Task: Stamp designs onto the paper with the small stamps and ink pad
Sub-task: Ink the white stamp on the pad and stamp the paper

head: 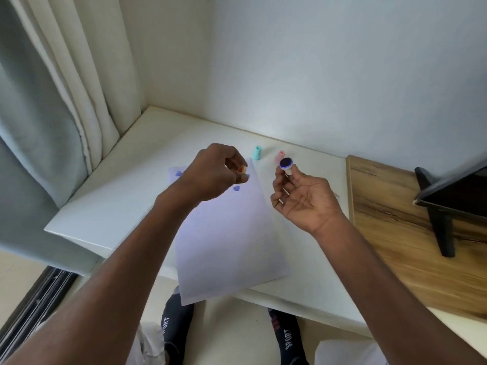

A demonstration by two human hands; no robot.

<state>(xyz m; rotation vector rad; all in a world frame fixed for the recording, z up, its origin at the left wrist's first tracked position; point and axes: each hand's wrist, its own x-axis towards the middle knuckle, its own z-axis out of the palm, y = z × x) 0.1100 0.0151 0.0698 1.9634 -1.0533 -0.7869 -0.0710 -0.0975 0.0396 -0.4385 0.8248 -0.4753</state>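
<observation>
A white sheet of paper [226, 238] lies on the white table [118, 196], its near end hanging over the front edge. Blue stamped marks [236, 188] show near its far end. My left hand [213, 175] hovers above that end, fingers pinched on a small stamp with a red and yellow end [242, 169]. My right hand [303, 196] is raised to the right of the paper, palm up, holding a small round ink pad [286, 163] with a dark blue face between thumb and fingertips. A teal stamp [256, 153] and a pink stamp [280, 155] stand upright behind.
A wooden board [411, 248] lies on the table at the right with a dark tablet on a black stand [453, 198]. Curtains [52, 114] hang at the left. White walls close the corner behind. My feet in dark shoes [287, 338] show below the table edge.
</observation>
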